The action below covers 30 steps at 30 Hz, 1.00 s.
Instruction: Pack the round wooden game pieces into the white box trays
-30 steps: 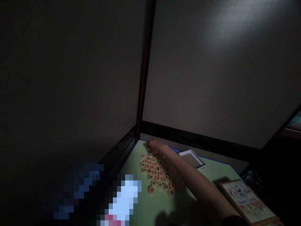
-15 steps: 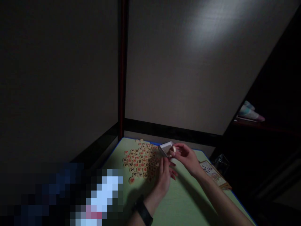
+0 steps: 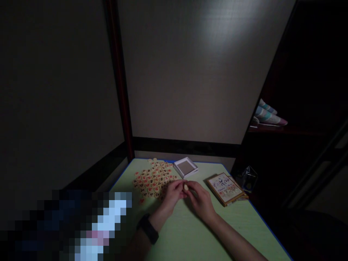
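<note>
My left hand [image 3: 170,197] and my right hand [image 3: 200,201] meet over the green table [image 3: 190,232]. Their fingertips pinch one pale round game piece [image 3: 186,187] between them. Just left of the hands lie several round pieces [image 3: 150,178] with red and black marks, packed flat in a cluster. A small white open box [image 3: 185,167] sits beyond the hands, apart from them. A dark watch is on my left wrist.
A flat printed box [image 3: 226,188] lies at the table's right edge. A clear container [image 3: 247,178] stands just off that edge. A dark wooden post [image 3: 119,83] rises at the back left corner. Folded striped cloth [image 3: 268,115] rests on a shelf at the right.
My right hand drew back from the far corner of the pieces. Both hands lifted the white box, then set it down and came together near me on one piece.
</note>
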Each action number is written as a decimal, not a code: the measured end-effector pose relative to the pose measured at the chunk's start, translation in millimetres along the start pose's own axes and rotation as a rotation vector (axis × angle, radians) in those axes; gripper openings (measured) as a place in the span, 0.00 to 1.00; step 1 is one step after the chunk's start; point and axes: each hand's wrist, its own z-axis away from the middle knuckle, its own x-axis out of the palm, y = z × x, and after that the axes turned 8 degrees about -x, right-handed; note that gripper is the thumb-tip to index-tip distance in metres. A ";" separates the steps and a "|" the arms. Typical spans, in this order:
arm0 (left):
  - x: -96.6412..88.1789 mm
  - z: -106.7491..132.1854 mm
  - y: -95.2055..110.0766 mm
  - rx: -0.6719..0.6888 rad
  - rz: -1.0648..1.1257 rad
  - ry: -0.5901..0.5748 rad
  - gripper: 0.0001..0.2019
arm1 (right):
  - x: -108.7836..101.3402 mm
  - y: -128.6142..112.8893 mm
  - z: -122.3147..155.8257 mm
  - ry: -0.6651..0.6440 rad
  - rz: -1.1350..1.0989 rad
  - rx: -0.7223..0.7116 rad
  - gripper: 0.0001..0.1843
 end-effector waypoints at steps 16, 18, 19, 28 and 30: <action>-60.7 -1.5 62.2 0.168 -0.833 0.028 0.13 | -8.8 15.2 -1.2 0.000 0.047 0.247 0.11; -88.7 6.5 88.4 0.114 -1.034 0.087 0.12 | -4.9 14.2 0.8 -0.021 0.035 0.254 0.13; -102.9 10.0 99.7 0.041 -1.136 0.104 0.12 | -2.5 13.2 1.8 -0.030 0.024 0.247 0.14; -166.5 15.1 109.7 -0.167 -1.391 0.192 0.06 | 6.2 1.9 6.5 -0.141 0.048 0.187 0.12; -167.5 12.6 104.8 -0.164 -1.414 0.207 0.07 | 5.6 1.7 6.5 -0.168 0.066 0.162 0.10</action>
